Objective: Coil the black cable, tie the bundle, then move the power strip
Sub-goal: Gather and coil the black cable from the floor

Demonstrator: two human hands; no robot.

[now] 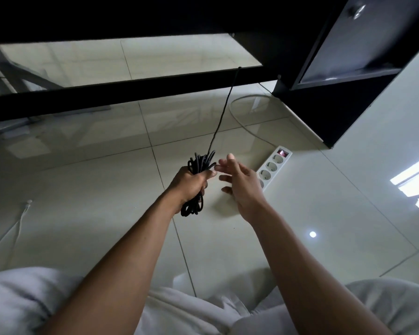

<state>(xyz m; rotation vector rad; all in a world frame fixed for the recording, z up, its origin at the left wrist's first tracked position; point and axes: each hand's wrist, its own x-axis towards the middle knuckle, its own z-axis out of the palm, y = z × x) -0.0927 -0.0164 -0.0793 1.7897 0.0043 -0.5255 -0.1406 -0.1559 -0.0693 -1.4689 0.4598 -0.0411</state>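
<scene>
Your right hand (242, 187) blocks the near end of the strip (275, 163). Three sockets and a red-lit switch (282, 152) at the far end show; a fourth socket is half behind your wrist, the rest is hidden.

The middle of the cable (200, 163) bundle is buried in your left hand (189, 182), with loops sticking out above and below the fist. Can't tell if any tie is on it. One strand runs straight up from the bundle to the black desk rail (131, 90) and is lost against it.

Left hand: curled tight round the bundle, thumb across the front. Right hand: empty, fingers straight and spread, slightly blurred, tips just beside the bundle. Contact can't be read.

The bundle is held above the floor (82, 177), left of the strip. The strip lies flat on the tiles at an angle, near the corner of the black cabinet (336, 93).

A white cord (242, 122) loops over the tiles from the strip towards the cabinet base. A thinner white lead (20, 218) lies far left. Pale clothing (22, 298) is cut off at the bottom edge.
</scene>
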